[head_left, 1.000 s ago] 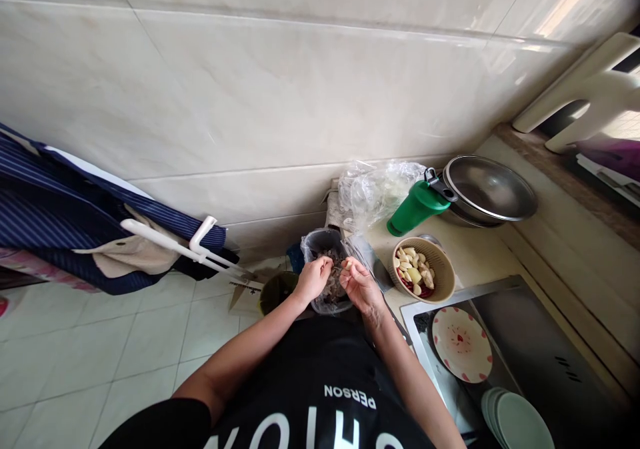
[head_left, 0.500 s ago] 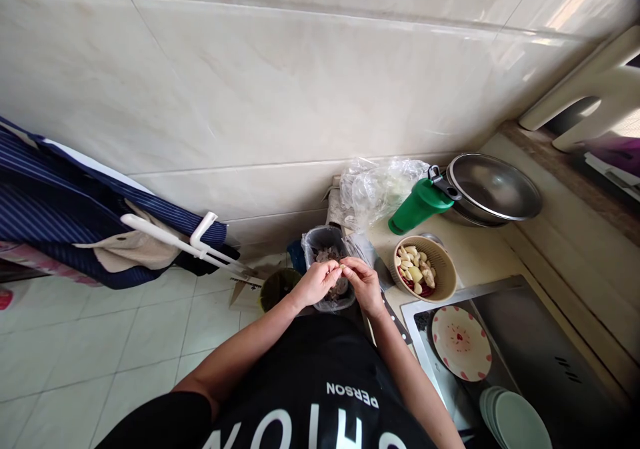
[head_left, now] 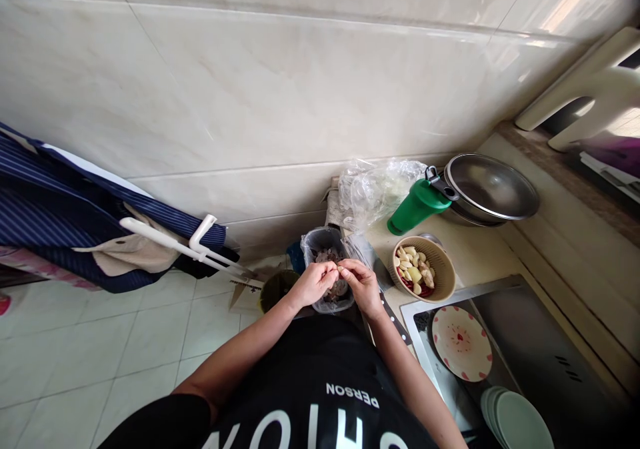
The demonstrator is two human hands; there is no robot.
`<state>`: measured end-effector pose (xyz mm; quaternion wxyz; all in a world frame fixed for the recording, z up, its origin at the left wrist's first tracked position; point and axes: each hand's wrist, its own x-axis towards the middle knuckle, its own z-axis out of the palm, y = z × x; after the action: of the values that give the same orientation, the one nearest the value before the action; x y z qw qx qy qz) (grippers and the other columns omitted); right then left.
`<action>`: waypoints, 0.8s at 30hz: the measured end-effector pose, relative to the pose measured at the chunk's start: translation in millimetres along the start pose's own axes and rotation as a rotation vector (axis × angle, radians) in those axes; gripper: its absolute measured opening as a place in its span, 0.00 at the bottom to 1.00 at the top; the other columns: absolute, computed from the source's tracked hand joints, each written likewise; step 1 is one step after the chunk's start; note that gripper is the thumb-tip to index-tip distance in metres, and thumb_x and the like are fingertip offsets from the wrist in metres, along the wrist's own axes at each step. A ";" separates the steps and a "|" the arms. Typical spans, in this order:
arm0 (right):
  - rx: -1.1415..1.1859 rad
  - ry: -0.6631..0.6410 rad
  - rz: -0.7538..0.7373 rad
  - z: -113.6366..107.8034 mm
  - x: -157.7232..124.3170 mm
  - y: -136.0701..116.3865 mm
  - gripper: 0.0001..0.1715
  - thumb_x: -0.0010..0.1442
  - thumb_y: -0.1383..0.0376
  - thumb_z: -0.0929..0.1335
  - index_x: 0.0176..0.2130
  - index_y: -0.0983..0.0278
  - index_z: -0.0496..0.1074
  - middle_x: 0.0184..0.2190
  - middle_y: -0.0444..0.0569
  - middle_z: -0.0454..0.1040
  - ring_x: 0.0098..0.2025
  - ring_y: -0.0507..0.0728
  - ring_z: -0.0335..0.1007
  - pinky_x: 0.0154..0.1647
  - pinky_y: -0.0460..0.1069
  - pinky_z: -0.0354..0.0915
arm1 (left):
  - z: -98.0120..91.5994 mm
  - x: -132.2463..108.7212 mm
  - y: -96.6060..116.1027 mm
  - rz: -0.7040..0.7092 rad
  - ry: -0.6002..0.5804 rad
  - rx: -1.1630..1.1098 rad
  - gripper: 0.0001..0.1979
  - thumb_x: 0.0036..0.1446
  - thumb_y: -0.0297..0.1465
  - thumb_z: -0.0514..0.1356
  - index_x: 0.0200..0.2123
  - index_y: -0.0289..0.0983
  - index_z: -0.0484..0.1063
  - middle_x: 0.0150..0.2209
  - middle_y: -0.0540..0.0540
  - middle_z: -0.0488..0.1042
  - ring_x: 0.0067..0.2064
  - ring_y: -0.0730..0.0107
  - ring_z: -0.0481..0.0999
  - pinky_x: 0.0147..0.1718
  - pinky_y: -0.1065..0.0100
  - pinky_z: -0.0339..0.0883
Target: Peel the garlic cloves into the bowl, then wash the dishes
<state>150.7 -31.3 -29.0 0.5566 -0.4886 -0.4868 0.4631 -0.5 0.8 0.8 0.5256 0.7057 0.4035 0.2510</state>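
My left hand (head_left: 315, 283) and my right hand (head_left: 364, 287) meet fingertip to fingertip, both closed in a pinch. Between them is a small pale garlic clove (head_left: 339, 269), mostly covered by the fingers. Below the hands stands a lined waste bin (head_left: 311, 242) with brownish scraps (head_left: 327, 255) inside. To the right, on the counter, sits a beige ribbed bowl (head_left: 447, 287). It holds several peeled garlic cloves (head_left: 411, 251), a pale yellow piece and something red underneath.
Behind the bowl are a green shaker bottle (head_left: 417, 205), crumpled clear plastic bags (head_left: 367, 185) and a metal bowl (head_left: 493, 185). A sink (head_left: 525, 335) at right holds a patterned plate (head_left: 461, 343) and stacked pale plates (head_left: 523, 422). Clothes (head_left: 75, 222) hang at left beside a white rod (head_left: 155, 232).
The fingertips have shifted slightly around the clove, and both hands stay together over the bin. The view has moved a little; nothing else visibly differs.
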 end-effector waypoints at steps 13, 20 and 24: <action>0.440 0.041 0.277 6.6 -2.2 -1.2 0.11 0.50 0.58 0.71 0.34 0.61 0.74 0.28 0.43 0.71 0.28 0.50 0.64 0.34 0.47 0.65 | 3.6 2.7 -5.9 -0.039 0.063 -0.005 0.14 0.54 0.31 0.50 0.18 0.35 0.59 0.17 0.54 0.61 0.20 0.79 0.58 0.22 0.74 0.52; 0.692 0.121 0.410 4.8 1.6 9.7 0.13 0.47 0.57 0.73 0.32 0.61 0.72 0.29 0.43 0.69 0.26 0.48 0.62 0.30 0.44 0.66 | 8.5 9.2 -17.9 -0.125 0.070 0.057 0.13 0.52 0.30 0.50 0.17 0.35 0.60 0.15 0.54 0.60 0.19 0.79 0.57 0.20 0.74 0.49; 0.773 0.155 0.399 0.2 3.3 12.8 0.11 0.48 0.58 0.74 0.29 0.61 0.71 0.26 0.41 0.66 0.24 0.47 0.59 0.27 0.43 0.64 | 10.3 10.9 -21.0 -0.117 0.083 0.089 0.13 0.53 0.31 0.51 0.17 0.35 0.60 0.16 0.54 0.61 0.19 0.78 0.58 0.21 0.74 0.49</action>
<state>150.2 -26.8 -41.4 0.6329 -0.3623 -0.1307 0.6716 7.1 6.9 -23.1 0.4904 0.6924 0.4763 0.2307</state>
